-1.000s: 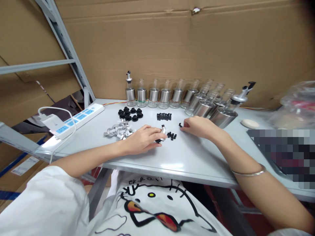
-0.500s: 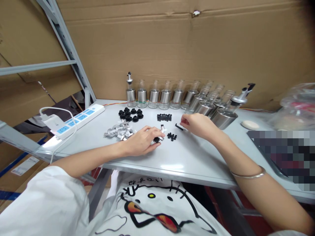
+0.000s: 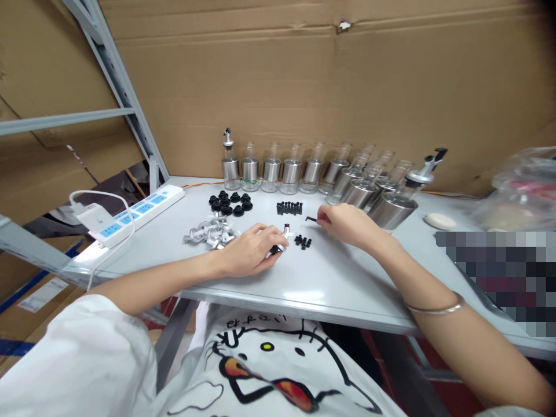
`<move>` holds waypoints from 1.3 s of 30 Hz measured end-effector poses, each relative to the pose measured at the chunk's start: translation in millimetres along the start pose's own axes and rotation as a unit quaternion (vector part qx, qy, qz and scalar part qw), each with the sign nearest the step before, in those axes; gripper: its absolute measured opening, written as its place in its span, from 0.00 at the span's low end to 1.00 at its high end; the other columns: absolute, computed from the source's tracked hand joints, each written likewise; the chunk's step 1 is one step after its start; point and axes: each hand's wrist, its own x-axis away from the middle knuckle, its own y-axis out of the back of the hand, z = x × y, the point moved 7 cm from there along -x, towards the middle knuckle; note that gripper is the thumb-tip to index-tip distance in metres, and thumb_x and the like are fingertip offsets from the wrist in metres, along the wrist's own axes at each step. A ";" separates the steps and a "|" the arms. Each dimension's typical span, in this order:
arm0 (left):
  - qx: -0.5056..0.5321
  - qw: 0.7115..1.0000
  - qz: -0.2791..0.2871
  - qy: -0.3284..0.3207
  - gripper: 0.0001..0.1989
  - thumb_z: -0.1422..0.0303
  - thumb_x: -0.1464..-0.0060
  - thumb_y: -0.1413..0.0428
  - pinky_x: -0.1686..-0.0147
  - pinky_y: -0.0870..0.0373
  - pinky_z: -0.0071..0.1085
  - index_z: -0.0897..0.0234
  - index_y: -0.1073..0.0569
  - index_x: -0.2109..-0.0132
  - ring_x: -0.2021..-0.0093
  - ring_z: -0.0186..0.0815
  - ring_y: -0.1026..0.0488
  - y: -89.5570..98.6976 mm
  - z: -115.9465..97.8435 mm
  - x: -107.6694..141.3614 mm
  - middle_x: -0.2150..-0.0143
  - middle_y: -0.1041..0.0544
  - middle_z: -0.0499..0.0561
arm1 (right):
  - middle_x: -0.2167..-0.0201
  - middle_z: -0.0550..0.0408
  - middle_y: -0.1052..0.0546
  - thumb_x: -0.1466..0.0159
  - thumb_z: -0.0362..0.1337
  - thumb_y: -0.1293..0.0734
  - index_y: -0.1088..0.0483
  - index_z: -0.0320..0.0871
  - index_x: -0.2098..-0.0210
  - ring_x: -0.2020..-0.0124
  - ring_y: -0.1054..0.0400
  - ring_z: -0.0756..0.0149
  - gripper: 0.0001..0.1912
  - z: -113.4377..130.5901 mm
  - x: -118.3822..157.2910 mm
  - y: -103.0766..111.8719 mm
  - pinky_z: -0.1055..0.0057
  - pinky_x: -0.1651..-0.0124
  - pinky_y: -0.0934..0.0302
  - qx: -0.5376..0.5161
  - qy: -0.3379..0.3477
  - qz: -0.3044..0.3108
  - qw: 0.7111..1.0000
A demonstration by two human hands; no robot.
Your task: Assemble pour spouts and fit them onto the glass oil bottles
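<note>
My left hand (image 3: 255, 250) is closed round a silver pourer top (image 3: 286, 230) with a black base, low over the table. To its right, my right hand (image 3: 341, 221) pinches one end of a thin black hooked piece (image 3: 311, 219). Between the hands lie several small black caps (image 3: 303, 241), and behind them stands a row of black parts (image 3: 289, 207). Loose silver tops (image 3: 212, 231) are heaped beside my left wrist. Several black stoppers (image 3: 230, 203) sit farther back on the left.
Steel-sleeved glass bottles (image 3: 292, 172) line the table's back and curve forward on the right. A power strip (image 3: 141, 214) with a white charger is at the left. A white oval object (image 3: 440, 220) and a plastic bag (image 3: 521, 191) are at the right.
The black hooked piece, earlier slanting beside my right fingertips, is now between them and points left. My left hand has barely moved with the pourer top.
</note>
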 end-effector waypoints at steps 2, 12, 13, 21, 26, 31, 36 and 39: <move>-0.004 1.000 0.006 -0.001 0.06 0.74 0.38 0.57 0.59 0.33 0.33 0.63 0.42 0.55 0.58 0.36 0.28 -0.2 -0.2 -0.6 0.59 0.27 0.54 | 0.72 0.51 0.23 0.38 0.32 0.38 0.31 0.41 0.67 0.70 0.29 0.61 0.04 6.0 0.7 8.6 0.70 0.67 0.41 -0.090 0.038 -0.058 0.994; -0.001 1.000 -0.012 -0.002 0.08 0.66 0.35 0.54 0.56 0.34 0.35 0.65 0.40 0.53 0.61 0.35 0.25 1.7 2.5 0.2 0.60 0.23 0.54 | 0.78 0.57 0.28 0.38 0.35 0.38 0.35 0.43 0.72 0.77 0.34 0.71 0.06 58.1 36.8 48.9 0.77 0.75 0.40 -0.315 0.239 -0.199 0.897; 0.000 1.000 -0.015 0.002 0.09 0.65 0.36 0.53 0.56 0.34 0.35 0.66 0.40 0.53 0.61 0.34 0.25 1.6 3.5 0.8 0.60 0.23 0.54 | 0.78 0.57 0.28 0.38 0.35 0.38 0.35 0.43 0.72 0.78 0.34 0.72 0.06 60.5 38.9 49.7 0.77 0.74 0.40 -0.317 0.247 -0.203 0.893; 0.003 0.999 -0.033 0.020 0.12 0.60 0.37 0.52 0.56 0.33 0.37 0.66 0.38 0.54 0.67 0.33 0.24 1.6 8.0 2.5 0.61 0.22 0.54 | 0.78 0.59 0.29 0.38 0.33 0.36 0.35 0.43 0.72 0.78 0.36 0.73 0.06 63.9 43.0 48.0 0.78 0.73 0.40 -0.316 0.270 -0.217 0.883; 0.018 0.998 -0.034 0.055 0.17 0.57 0.39 0.50 0.56 0.32 0.39 0.65 0.39 0.52 0.73 0.32 0.27 -1.0 14.4 6.2 0.64 0.23 0.50 | 0.80 0.60 0.31 0.38 0.33 0.36 0.37 0.43 0.72 0.79 0.37 0.74 0.06 69.1 45.0 48.8 0.79 0.74 0.41 -0.331 0.279 -0.207 0.877; 0.076 0.988 -0.029 0.129 0.26 0.57 0.41 0.47 0.57 0.30 0.37 0.60 0.45 0.42 0.74 0.29 0.29 -2.8 23.0 9.6 0.61 0.26 0.49 | 0.79 0.60 0.31 0.38 0.34 0.36 0.38 0.43 0.72 0.79 0.37 0.74 0.06 72.3 45.4 49.2 0.78 0.75 0.42 -0.348 0.269 -0.190 0.878; 0.131 0.977 -0.023 0.166 0.35 0.58 0.42 0.46 0.55 0.29 0.35 0.56 0.55 0.34 0.65 0.32 0.27 -5.2 25.7 11.0 0.60 0.29 0.49 | 0.79 0.59 0.30 0.38 0.35 0.37 0.38 0.43 0.71 0.78 0.37 0.73 0.06 72.1 40.9 43.9 0.77 0.75 0.41 -0.372 0.249 -0.154 0.881; 0.147 0.973 -0.024 0.175 0.39 0.57 0.42 0.46 0.55 0.28 0.34 0.56 0.59 0.32 0.63 0.32 0.28 -6.2 27.1 11.4 0.61 0.30 0.48 | 0.77 0.59 0.29 0.38 0.35 0.36 0.37 0.43 0.69 0.77 0.36 0.73 0.05 71.5 38.8 41.7 0.77 0.74 0.40 -0.386 0.241 -0.145 0.879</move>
